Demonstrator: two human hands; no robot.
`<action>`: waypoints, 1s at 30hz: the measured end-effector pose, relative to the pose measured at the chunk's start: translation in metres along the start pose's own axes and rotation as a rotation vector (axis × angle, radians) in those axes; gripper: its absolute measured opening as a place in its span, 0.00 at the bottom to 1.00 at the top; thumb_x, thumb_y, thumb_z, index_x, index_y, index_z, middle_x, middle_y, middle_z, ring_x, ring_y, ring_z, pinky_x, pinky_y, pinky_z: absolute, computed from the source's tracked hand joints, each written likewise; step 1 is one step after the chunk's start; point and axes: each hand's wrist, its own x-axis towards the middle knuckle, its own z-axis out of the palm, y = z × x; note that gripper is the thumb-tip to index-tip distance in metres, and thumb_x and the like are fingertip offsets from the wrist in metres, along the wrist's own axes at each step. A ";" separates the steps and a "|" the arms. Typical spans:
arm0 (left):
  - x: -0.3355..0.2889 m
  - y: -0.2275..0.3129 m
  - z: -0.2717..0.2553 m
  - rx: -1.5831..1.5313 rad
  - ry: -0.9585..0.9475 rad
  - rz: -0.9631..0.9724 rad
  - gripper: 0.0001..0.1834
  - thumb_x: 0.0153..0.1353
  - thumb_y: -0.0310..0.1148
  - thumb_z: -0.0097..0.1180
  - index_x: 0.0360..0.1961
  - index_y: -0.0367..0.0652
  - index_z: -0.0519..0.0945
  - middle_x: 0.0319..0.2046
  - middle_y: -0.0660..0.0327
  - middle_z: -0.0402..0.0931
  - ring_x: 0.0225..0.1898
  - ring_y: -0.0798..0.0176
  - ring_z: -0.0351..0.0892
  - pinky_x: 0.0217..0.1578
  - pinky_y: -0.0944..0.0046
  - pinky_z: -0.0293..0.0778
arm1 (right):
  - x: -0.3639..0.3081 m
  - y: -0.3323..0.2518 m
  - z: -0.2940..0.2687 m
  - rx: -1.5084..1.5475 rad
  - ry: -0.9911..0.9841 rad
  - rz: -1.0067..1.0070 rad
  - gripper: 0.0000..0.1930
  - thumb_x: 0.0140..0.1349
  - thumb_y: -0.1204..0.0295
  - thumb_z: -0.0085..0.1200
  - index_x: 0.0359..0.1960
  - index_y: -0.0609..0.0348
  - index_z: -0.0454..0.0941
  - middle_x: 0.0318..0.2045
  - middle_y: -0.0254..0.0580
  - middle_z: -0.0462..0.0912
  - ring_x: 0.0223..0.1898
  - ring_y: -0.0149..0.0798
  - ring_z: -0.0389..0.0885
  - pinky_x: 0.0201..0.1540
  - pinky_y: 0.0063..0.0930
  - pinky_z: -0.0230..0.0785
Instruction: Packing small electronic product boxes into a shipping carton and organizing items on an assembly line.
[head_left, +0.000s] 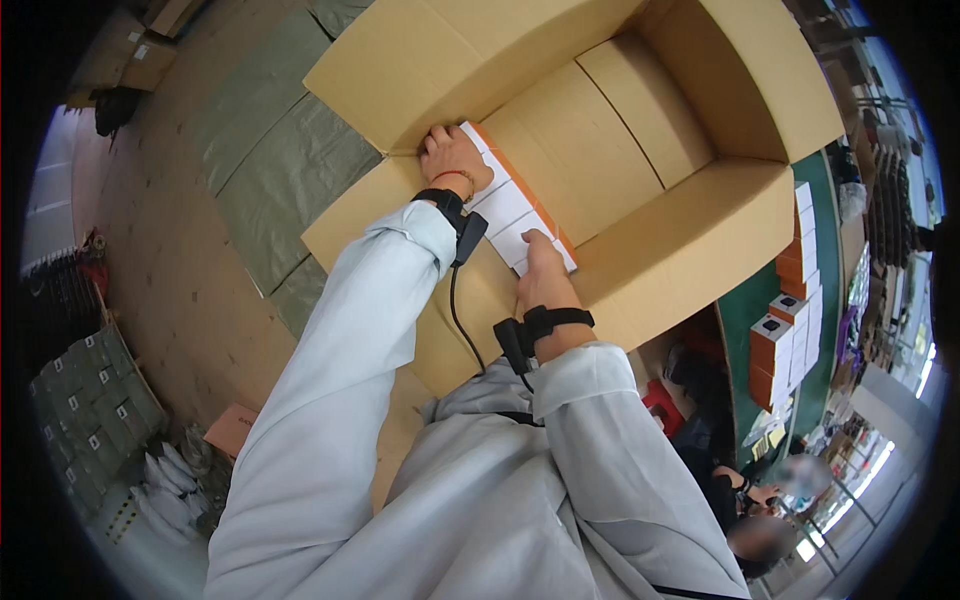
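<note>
A row of several small white-and-orange boxes (508, 205) lies inside a large open cardboard carton (690, 225), along its near side. My left hand (455, 160) grips the far-left end of the row, fingers curled over it. At the opposite end my right hand (545, 265) presses in, its thumb on the white face of the last box and its other fingers hidden. Between them the boxes are squeezed together as one row. Each wrist wears a black strap with a small device and cable.
Carton flaps stand outward around the opening. On the right, a green table (735, 350) bears stacked white-and-orange boxes (785, 345). Grey-green wrapped packages (290, 150) lie left of the carton. Another person (730, 480) works at the lower right. More grey parcels (95, 410) are piled at the left.
</note>
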 end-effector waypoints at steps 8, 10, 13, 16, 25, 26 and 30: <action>-0.007 -0.009 -0.015 0.051 -0.052 0.012 0.42 0.49 0.35 0.65 0.67 0.38 0.66 0.66 0.46 0.65 0.70 0.46 0.65 0.68 0.49 0.64 | 0.043 0.024 -0.027 -0.281 -0.064 -0.048 0.45 0.56 0.58 0.62 0.70 0.75 0.57 0.72 0.64 0.60 0.70 0.57 0.64 0.68 0.49 0.63; -0.008 -0.008 -0.021 0.036 -0.070 0.043 0.42 0.49 0.35 0.65 0.67 0.37 0.66 0.66 0.46 0.65 0.70 0.46 0.65 0.68 0.49 0.64 | 0.052 0.031 -0.027 -0.344 -0.057 -0.053 0.48 0.55 0.56 0.62 0.71 0.76 0.55 0.73 0.64 0.58 0.72 0.57 0.62 0.69 0.48 0.62; -0.015 0.003 -0.010 0.014 -0.059 0.108 0.41 0.49 0.34 0.64 0.67 0.37 0.66 0.67 0.46 0.65 0.71 0.45 0.64 0.68 0.49 0.64 | 0.068 0.015 -0.026 -0.428 -0.038 -0.060 0.52 0.54 0.53 0.63 0.72 0.76 0.52 0.74 0.65 0.55 0.73 0.57 0.59 0.71 0.46 0.60; -0.010 -0.037 -0.009 0.048 -0.005 0.049 0.43 0.49 0.34 0.63 0.68 0.37 0.64 0.68 0.47 0.64 0.72 0.45 0.62 0.69 0.50 0.64 | -0.019 0.005 -0.033 0.080 -0.171 -0.070 0.41 0.53 0.58 0.64 0.62 0.79 0.69 0.65 0.65 0.72 0.64 0.53 0.74 0.64 0.41 0.68; 0.020 -0.006 -0.009 -0.037 -0.158 0.010 0.43 0.46 0.40 0.67 0.65 0.35 0.69 0.67 0.45 0.68 0.69 0.46 0.68 0.69 0.54 0.66 | -0.005 -0.001 -0.059 0.371 -0.104 0.014 0.37 0.50 0.67 0.68 0.60 0.79 0.73 0.61 0.58 0.76 0.59 0.49 0.78 0.61 0.43 0.71; 0.029 -0.020 -0.014 -0.138 -0.272 0.027 0.45 0.46 0.40 0.67 0.66 0.35 0.69 0.67 0.44 0.71 0.69 0.47 0.71 0.68 0.55 0.68 | -0.005 0.004 -0.060 0.447 -0.268 -0.006 0.40 0.48 0.67 0.70 0.63 0.76 0.70 0.63 0.58 0.74 0.62 0.50 0.76 0.63 0.43 0.69; 0.047 -0.019 -0.006 -0.073 -0.300 0.032 0.53 0.44 0.43 0.68 0.73 0.39 0.61 0.69 0.44 0.69 0.71 0.46 0.68 0.71 0.56 0.64 | 0.020 0.018 -0.040 0.470 -0.159 -0.164 0.41 0.46 0.67 0.73 0.63 0.70 0.68 0.59 0.58 0.76 0.59 0.51 0.79 0.63 0.50 0.71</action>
